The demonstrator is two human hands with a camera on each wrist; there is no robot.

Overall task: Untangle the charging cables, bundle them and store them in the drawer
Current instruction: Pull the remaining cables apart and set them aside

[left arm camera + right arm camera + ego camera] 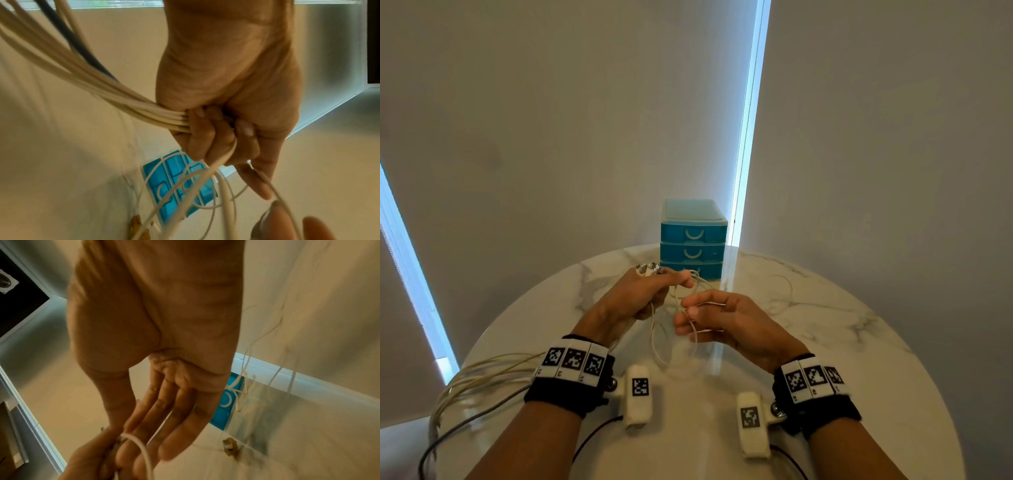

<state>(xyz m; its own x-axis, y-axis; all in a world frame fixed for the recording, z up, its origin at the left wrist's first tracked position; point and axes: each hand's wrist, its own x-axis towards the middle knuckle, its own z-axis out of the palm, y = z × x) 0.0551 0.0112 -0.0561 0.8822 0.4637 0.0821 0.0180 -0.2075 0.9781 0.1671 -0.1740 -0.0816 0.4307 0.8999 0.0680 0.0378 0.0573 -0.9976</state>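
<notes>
Gripping the cables point(654, 318) in a fist, left hand point(643, 294); right hand point(726, 318), fingers loosely spread, touches their loops.

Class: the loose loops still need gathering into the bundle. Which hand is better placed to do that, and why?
The right hand. Its fingers are straight and free beside the loops, while the left hand grips the cables and should probably keep hold of them.
</notes>
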